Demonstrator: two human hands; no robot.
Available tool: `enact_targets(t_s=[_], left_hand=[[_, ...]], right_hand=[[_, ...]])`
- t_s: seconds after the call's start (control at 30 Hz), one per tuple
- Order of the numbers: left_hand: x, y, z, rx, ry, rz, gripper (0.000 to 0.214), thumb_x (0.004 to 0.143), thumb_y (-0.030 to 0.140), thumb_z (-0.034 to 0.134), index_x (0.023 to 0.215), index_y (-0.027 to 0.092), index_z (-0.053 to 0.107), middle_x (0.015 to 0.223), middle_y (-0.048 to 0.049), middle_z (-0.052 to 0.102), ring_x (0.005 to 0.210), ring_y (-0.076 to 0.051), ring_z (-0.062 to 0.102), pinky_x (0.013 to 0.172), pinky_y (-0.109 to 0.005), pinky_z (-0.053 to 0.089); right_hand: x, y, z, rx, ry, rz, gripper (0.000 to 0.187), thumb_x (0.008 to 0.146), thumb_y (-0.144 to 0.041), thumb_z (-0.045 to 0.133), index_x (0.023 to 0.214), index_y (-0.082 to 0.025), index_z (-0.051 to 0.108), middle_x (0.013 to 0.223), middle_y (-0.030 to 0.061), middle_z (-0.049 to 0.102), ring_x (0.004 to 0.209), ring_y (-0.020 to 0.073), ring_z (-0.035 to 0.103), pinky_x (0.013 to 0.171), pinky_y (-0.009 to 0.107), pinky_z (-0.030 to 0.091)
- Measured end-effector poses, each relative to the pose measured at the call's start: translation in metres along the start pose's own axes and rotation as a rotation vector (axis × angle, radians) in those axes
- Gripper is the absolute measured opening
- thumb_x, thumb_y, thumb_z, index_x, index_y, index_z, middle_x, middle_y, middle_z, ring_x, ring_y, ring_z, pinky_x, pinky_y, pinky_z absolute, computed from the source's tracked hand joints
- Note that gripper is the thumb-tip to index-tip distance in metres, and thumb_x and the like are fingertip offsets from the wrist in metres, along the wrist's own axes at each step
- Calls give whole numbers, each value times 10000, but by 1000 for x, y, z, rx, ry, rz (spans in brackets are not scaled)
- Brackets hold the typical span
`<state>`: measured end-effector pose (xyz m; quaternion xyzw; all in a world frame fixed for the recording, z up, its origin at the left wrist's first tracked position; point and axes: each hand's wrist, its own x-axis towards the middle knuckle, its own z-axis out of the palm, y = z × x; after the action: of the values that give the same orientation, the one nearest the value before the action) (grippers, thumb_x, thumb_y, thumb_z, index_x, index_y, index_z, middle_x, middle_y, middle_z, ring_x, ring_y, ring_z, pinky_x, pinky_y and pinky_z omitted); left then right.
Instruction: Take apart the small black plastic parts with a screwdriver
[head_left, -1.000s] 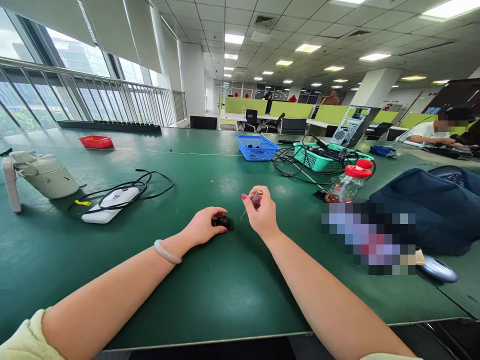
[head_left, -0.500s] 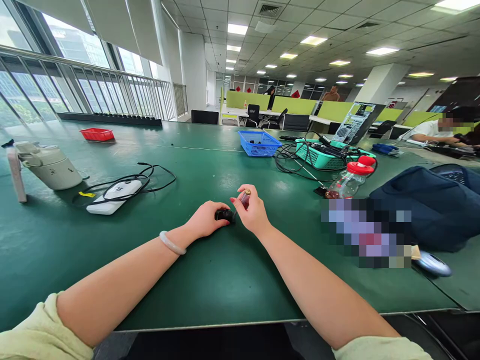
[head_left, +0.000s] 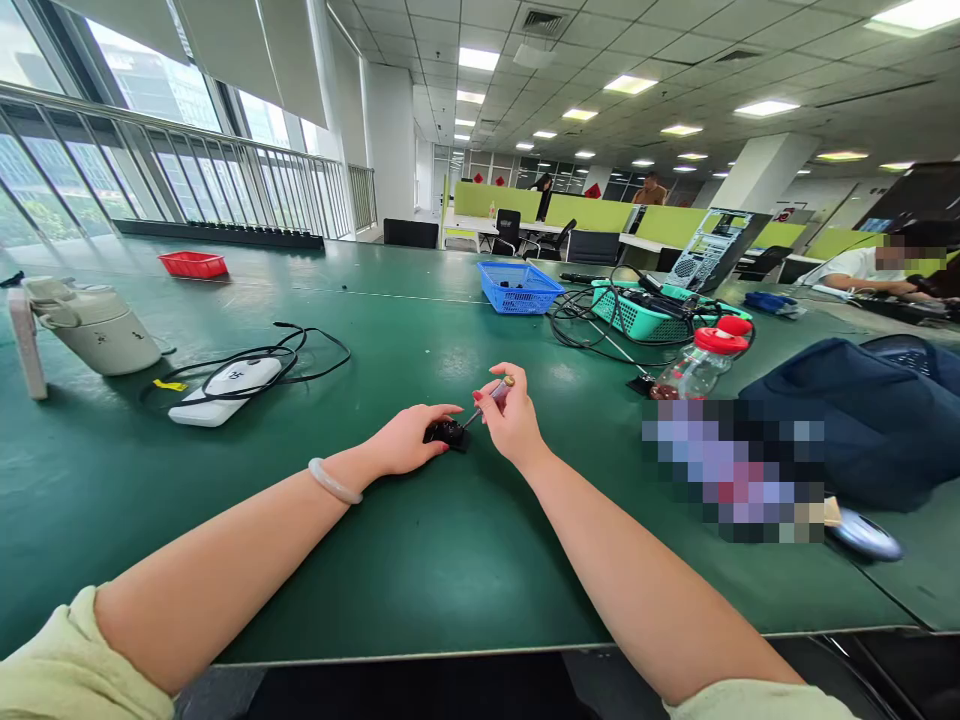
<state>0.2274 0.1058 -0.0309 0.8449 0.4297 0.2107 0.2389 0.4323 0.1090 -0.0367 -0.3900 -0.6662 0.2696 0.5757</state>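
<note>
My left hand [head_left: 409, 440] rests on the green table [head_left: 420, 560] with its fingers closed around a small black part [head_left: 447, 433], pinning it to the surface. My right hand [head_left: 512, 420] is closed on a small screwdriver [head_left: 491, 396] with a clear reddish handle. The screwdriver slants down to the left and its tip touches the black part. A pale bangle [head_left: 334, 482] sits on my left wrist.
A white device with a coiled black cable [head_left: 225, 378] and a beige jug [head_left: 94, 326] lie to the left. A blue basket [head_left: 519, 287], a teal basket with cables [head_left: 645, 312], a red-capped bottle [head_left: 697, 366] and a dark blue bag [head_left: 855, 420] stand to the right. A person sits far right.
My right hand has come down and left, tilting the screwdriver until its tip meets the black part. My left hand has stayed on the part.
</note>
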Motion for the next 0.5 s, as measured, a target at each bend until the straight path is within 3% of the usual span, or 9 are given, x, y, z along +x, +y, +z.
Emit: enact_targets(t_s=[0.2,0.4,0.5], left_hand=[[-2,-7,-5,-11,-24,26,660,808,146,634,1453,245,533,1293,-70,732,1227,-254,667,1109,-445,496],[-1,-2,-4,-21,37,-113,689,758,221,761,1420,242,572,1204,-75,759,1133,-267,706,1078,-437,523],[0,-3,-3,-26,58,-116,690,742,260,788,1400,235,584,1165,-79,766,1092,-271,716,1045,-442,541]], right_hand=[[0,-3,-1,16,-15,21,422,908,-384,620,1252,-264,408,784,-58,653,500,108,538,554,285,466],[-2,-16,-5,19,142,-77,367,959,-404,594,1253,-261,427,797,-31,652,572,122,589,563,275,485],[-8,-22,-1,-30,60,-173,318,1003,-380,530,1277,-265,417,819,-17,665,606,130,616,588,279,504]])
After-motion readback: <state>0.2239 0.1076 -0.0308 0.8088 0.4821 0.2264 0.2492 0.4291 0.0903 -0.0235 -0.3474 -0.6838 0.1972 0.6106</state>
